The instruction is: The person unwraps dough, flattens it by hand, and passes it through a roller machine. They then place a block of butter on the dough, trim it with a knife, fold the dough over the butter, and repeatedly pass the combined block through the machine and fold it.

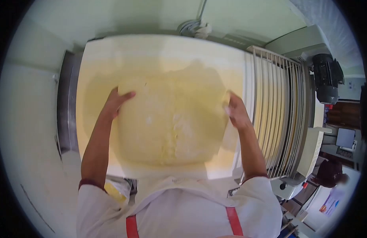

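Note:
A large, pale yellow sheet of dough (pixel 151 123) lies on the white work surface (pixel 124 47), with a rough seam running down near its middle. My left hand (pixel 118 103) is at the sheet's upper left edge, thumb stretched over the top and apart from the fingers, which are partly hidden at the edge. At the right edge, my right hand (pixel 235 109) pinches the sheet's upper corner between thumb and fingers; the fingertips are slightly blurred.
A metal guard grille (pixel 274 111) stands right of the surface, with a dark motor (pixel 326 78) beyond it. A metal ledge (pixel 68 107) borders the left. Coiled cable (pixel 190 28) hangs at the back wall. Another person (pixel 329 173) is at the far right.

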The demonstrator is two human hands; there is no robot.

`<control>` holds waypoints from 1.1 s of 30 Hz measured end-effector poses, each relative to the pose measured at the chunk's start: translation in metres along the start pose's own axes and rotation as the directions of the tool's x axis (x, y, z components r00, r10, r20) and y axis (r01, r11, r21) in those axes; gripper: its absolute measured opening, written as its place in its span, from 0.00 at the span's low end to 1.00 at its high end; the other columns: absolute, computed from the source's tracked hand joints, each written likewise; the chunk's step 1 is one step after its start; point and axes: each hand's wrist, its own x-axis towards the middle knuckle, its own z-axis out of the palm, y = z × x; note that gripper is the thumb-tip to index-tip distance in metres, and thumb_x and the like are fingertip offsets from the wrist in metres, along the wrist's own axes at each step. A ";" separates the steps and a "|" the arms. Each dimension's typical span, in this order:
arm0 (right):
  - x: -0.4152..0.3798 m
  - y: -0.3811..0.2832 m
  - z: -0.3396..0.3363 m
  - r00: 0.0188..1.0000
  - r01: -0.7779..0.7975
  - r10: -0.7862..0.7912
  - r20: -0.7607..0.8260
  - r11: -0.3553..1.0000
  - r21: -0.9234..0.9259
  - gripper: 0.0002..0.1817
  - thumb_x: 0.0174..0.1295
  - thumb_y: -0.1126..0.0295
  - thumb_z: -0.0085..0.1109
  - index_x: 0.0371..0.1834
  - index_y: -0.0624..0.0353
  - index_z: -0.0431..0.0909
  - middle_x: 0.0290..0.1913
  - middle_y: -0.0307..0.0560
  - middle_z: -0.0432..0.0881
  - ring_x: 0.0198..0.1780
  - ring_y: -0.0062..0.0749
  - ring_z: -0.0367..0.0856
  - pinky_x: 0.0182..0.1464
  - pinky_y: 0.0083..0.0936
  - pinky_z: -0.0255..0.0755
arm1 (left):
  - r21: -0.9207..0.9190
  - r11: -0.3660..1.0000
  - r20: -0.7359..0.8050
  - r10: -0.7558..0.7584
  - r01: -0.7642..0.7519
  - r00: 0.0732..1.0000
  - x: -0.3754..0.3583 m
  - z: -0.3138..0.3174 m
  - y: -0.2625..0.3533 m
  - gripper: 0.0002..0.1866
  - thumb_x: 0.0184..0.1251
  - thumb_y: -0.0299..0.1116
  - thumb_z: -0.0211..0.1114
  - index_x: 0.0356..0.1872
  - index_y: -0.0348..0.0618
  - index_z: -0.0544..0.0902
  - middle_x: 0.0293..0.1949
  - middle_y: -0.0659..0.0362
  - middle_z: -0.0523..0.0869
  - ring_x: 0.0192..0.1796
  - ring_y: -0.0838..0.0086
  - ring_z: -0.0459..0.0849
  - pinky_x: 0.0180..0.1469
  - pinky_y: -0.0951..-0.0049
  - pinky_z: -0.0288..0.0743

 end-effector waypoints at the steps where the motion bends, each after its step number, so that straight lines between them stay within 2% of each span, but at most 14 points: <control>1: 0.006 0.019 -0.001 0.999 0.007 -0.017 0.030 0.956 0.293 0.28 0.65 0.61 0.60 0.65 0.63 0.68 0.56 0.46 0.79 0.56 0.33 0.77 0.60 0.33 0.71 | -0.089 0.996 0.043 0.009 -0.005 0.999 0.006 -0.002 -0.002 0.34 0.55 0.32 0.74 0.62 0.32 0.71 0.54 0.50 0.81 0.54 0.62 0.83 0.55 0.63 0.80; 3: 0.007 0.079 0.014 0.997 0.012 -0.067 0.036 0.601 0.799 0.28 0.68 0.59 0.55 0.67 0.63 0.66 0.60 0.48 0.76 0.61 0.34 0.74 0.65 0.34 0.67 | -0.166 0.986 0.119 -0.001 0.021 0.993 0.006 0.000 -0.009 0.34 0.53 0.30 0.74 0.61 0.31 0.71 0.53 0.50 0.81 0.54 0.62 0.83 0.55 0.63 0.80; 5: 0.010 0.125 0.042 0.998 0.017 -0.059 0.001 0.304 0.953 0.29 0.68 0.59 0.55 0.68 0.63 0.65 0.62 0.48 0.74 0.63 0.35 0.71 0.66 0.33 0.64 | -0.175 0.984 0.160 0.018 0.010 0.987 0.018 0.011 0.001 0.33 0.52 0.29 0.75 0.60 0.31 0.72 0.53 0.50 0.82 0.53 0.62 0.83 0.54 0.63 0.79; 11: -0.039 0.118 0.088 0.994 0.110 -0.035 -0.107 0.133 0.985 0.30 0.69 0.59 0.53 0.70 0.64 0.61 0.68 0.50 0.67 0.68 0.36 0.63 0.70 0.32 0.57 | 0.296 0.938 0.323 0.078 -0.179 0.943 0.059 0.114 0.076 0.28 0.45 0.26 0.77 0.52 0.34 0.80 0.45 0.54 0.86 0.47 0.67 0.85 0.51 0.65 0.79; 14: -0.065 0.097 0.086 0.986 0.167 -0.013 -0.168 0.183 0.969 0.31 0.70 0.59 0.52 0.72 0.64 0.60 0.70 0.50 0.63 0.71 0.36 0.59 0.72 0.32 0.53 | 0.534 0.724 0.546 0.099 -0.437 0.832 0.086 0.197 0.119 0.24 0.44 0.29 0.77 0.46 0.37 0.83 0.41 0.56 0.87 0.43 0.71 0.84 0.49 0.69 0.77; 16: -0.084 0.074 0.072 0.974 0.216 0.010 -0.228 0.286 0.934 0.32 0.70 0.59 0.51 0.73 0.64 0.58 0.72 0.51 0.61 0.73 0.37 0.57 0.73 0.32 0.50 | 0.536 0.604 0.714 0.048 -0.590 0.698 0.085 0.246 0.139 0.31 0.45 0.30 0.78 0.55 0.38 0.79 0.49 0.56 0.84 0.52 0.71 0.81 0.56 0.68 0.74; 19: -0.119 0.033 0.023 0.928 0.262 0.061 -0.369 0.596 0.759 0.33 0.71 0.58 0.50 0.74 0.64 0.57 0.75 0.52 0.58 0.76 0.37 0.53 0.75 0.31 0.47 | 0.210 0.758 0.822 0.205 -0.617 0.531 0.074 0.270 0.136 0.34 0.52 0.32 0.75 0.62 0.39 0.73 0.56 0.56 0.80 0.59 0.70 0.77 0.64 0.68 0.67; 21: -0.146 0.019 -0.011 0.900 0.104 0.107 -0.422 0.888 0.447 0.33 0.71 0.58 0.49 0.75 0.64 0.55 0.77 0.52 0.55 0.78 0.38 0.50 0.77 0.31 0.44 | -0.152 0.876 0.762 0.399 -0.457 0.511 0.058 0.260 0.134 0.33 0.57 0.33 0.72 0.65 0.40 0.71 0.57 0.57 0.79 0.61 0.70 0.76 0.66 0.67 0.65; 22: -0.155 0.017 -0.024 0.901 -0.055 0.120 -0.417 0.985 0.166 0.35 0.71 0.58 0.50 0.75 0.67 0.53 0.77 0.56 0.55 0.78 0.40 0.52 0.77 0.31 0.45 | -0.145 0.841 0.634 0.483 -0.521 0.604 0.053 0.245 0.127 0.29 0.61 0.32 0.69 0.63 0.39 0.72 0.57 0.56 0.80 0.61 0.70 0.76 0.65 0.68 0.66; 25: -0.112 -0.003 -0.042 0.874 -0.235 -0.037 -0.484 0.840 -0.489 0.39 0.68 0.57 0.55 0.75 0.69 0.51 0.74 0.63 0.59 0.77 0.44 0.55 0.76 0.33 0.48 | 0.028 0.846 0.068 0.530 -0.533 0.845 0.052 0.164 0.080 0.25 0.66 0.33 0.66 0.62 0.35 0.72 0.53 0.56 0.80 0.57 0.72 0.77 0.64 0.70 0.68; 27: -0.059 0.025 -0.064 0.821 -0.242 -0.051 -0.569 0.871 -0.428 0.41 0.65 0.58 0.60 0.74 0.70 0.52 0.72 0.65 0.61 0.76 0.48 0.57 0.75 0.35 0.49 | 0.107 0.908 -0.215 0.419 -0.406 0.882 0.066 0.116 0.019 0.22 0.66 0.36 0.66 0.57 0.33 0.75 0.52 0.55 0.80 0.54 0.75 0.78 0.60 0.72 0.70; 29: -0.004 0.038 -0.083 0.755 -0.364 0.028 -0.655 0.849 -0.384 0.40 0.61 0.60 0.66 0.71 0.70 0.59 0.68 0.62 0.69 0.69 0.47 0.69 0.69 0.36 0.62 | 0.187 0.966 -0.230 0.223 -0.182 0.947 0.061 0.120 -0.004 0.18 0.65 0.37 0.68 0.48 0.34 0.79 0.45 0.57 0.83 0.47 0.75 0.80 0.51 0.76 0.73; 31: 0.026 0.006 -0.088 0.740 -0.377 0.280 -0.611 0.925 -0.033 0.38 0.59 0.62 0.69 0.68 0.68 0.62 0.63 0.59 0.75 0.61 0.44 0.76 0.62 0.35 0.69 | -0.095 0.995 -0.029 0.031 -0.034 0.999 0.051 0.141 0.009 0.18 0.62 0.39 0.71 0.44 0.35 0.81 0.38 0.59 0.84 0.38 0.74 0.81 0.40 0.77 0.74; 33: 0.032 -0.012 -0.089 0.757 -0.419 0.430 -0.492 0.897 0.139 0.36 0.56 0.64 0.72 0.65 0.67 0.66 0.58 0.56 0.79 0.55 0.40 0.81 0.56 0.34 0.74 | -0.010 0.996 -0.057 -0.086 0.086 0.995 0.074 0.142 0.012 0.20 0.60 0.40 0.73 0.44 0.33 0.82 0.36 0.59 0.86 0.37 0.73 0.84 0.39 0.75 0.77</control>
